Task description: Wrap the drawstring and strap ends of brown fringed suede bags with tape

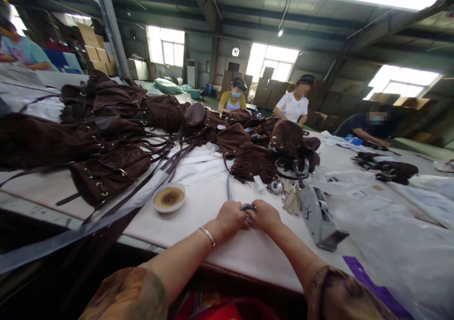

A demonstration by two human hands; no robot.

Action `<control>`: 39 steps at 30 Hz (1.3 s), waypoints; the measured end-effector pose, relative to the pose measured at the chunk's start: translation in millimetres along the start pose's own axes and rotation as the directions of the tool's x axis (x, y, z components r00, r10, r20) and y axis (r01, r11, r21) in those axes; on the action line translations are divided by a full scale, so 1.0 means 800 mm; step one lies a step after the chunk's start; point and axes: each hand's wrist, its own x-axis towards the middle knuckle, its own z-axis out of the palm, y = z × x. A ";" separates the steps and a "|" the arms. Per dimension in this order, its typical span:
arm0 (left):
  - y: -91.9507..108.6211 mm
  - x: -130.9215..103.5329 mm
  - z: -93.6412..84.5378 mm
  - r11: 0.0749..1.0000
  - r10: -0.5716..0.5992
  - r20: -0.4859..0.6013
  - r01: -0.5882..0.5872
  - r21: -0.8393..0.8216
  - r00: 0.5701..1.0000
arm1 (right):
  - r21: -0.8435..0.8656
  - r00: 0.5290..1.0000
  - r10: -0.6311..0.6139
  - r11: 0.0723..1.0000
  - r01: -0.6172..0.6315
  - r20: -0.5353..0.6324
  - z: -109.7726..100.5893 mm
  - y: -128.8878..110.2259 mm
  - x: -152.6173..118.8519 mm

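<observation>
Close together over the white table (209, 216), my left hand (232, 220) and my right hand (266, 217) both grip a small dark, rounded object (249, 208), which their fingers partly cover. Both hands are closed on it. A thin pale strip (230, 187) runs away from my left hand towards the bags. To the left stands a shallow bowl (169, 198) with something brown in its middle. Beyond my right hand are a round metal item (275, 186) and beige tags (292, 199).
Dark brown fringed bags (253, 161) and more bags (109, 171) with straps cover the far and left table. A grey tape dispenser (319, 218) stands at the right, beside clear plastic sheets (383, 230). Several people are around the tables.
</observation>
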 end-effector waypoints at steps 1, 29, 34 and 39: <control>0.005 -0.002 0.006 0.999 -0.041 -0.018 0.041 0.000 0.999 | -0.004 0.999 0.049 0.999 -0.049 0.003 0.003 -0.001 0.002; -0.068 0.002 0.003 0.984 0.057 -0.025 -0.060 -0.169 0.998 | 0.024 0.964 -0.264 0.964 0.264 0.026 -0.004 -0.011 0.086; -0.084 -0.010 -0.009 0.971 0.145 -0.017 -0.145 -0.188 0.989 | 0.061 0.895 -0.446 0.894 0.443 0.033 -0.007 -0.002 0.074; -0.063 -0.021 -0.012 0.950 0.229 0.032 -0.216 -0.227 0.973 | 0.102 0.854 -0.519 0.852 0.514 0.025 -0.004 0.006 0.045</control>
